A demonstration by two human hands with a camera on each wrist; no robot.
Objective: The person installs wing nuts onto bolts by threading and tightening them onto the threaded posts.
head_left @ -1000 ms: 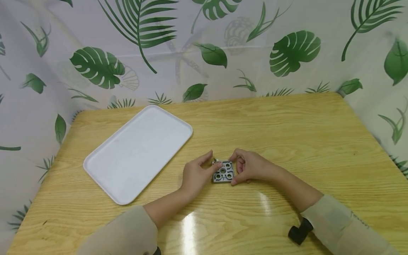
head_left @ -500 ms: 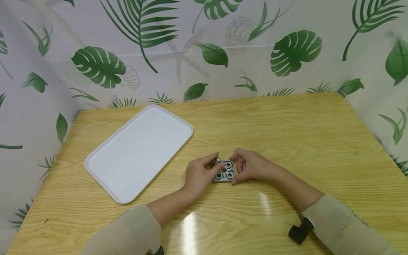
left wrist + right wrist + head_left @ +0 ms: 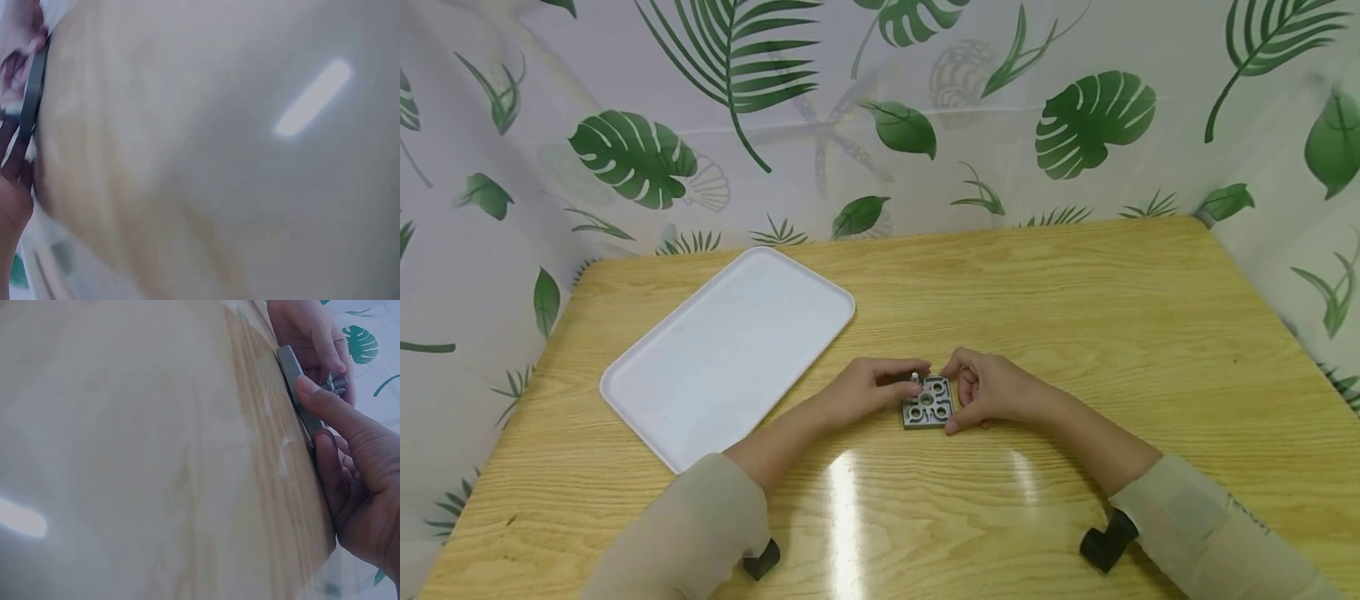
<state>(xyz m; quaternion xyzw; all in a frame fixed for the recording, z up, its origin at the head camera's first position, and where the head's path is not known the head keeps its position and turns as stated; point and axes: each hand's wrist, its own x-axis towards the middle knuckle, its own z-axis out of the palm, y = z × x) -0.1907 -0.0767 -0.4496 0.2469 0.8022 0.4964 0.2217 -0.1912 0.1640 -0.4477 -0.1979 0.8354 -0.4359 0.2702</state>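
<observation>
Near the middle of the wooden table, right of the white tray, a square metal plate lies flat. Right hand pinches it by its right-hand side; left hand pinches a small metal fitting at the far-left corner. Progress, as judged: fitting positioned, full seating cannot be told; remaining visible holes show no such fitting. Work appears under way, not finished.

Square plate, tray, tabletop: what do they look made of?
Square plate: likely metal; grey, dull sheen, crisp holes and grooves.
Tray: probably plastic; smooth, white, low-gloss, rounded rim.
Tabletop: wood-look, glossy; streaky grain, bright light reflections. Real wood or laminate, can't tell.
</observation>
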